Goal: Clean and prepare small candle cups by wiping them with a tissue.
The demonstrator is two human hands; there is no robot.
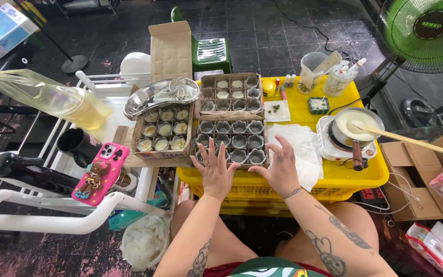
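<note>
Head camera view, looking down over my two bare, tattooed forearms at an upturned yellow plastic crate (pixel 334 182) used as a low table. My left hand (pixel 214 172) rests flat, fingers spread wide and gripping nothing, on the near left corner of a cardboard tray of small grey cups (pixel 232 141). My right hand (pixel 282 169), with a thin bracelet at the wrist, lies just beside it at the tray's near right corner, fingers also splayed open and empty, partly over a sheet of white paper towel (pixel 303 146). That tray sits at the front of the crate, directly before me; its cups look empty.

Behind it stands a second cardboard tray (pixel 230 93) of the same cups, some filled with a pale solid. To the left, a third cardboard box (pixel 162 136) holds cups filled with cream-coloured wax, and a shiny kidney-shaped metal dish (pixel 161 95) rests across its far edge. On the right of the crate, a small metal pot of white liquid (pixel 357 127) sits on a white hotplate, with a wooden stick (pixel 406 139) leaning out of it. A clear measuring jug (pixel 314 69) stands at the far edge.

At far left, a phone in a pink case (pixel 101 173) lies on a white rack. A green fan (pixel 425 31) stands at top right.
</note>
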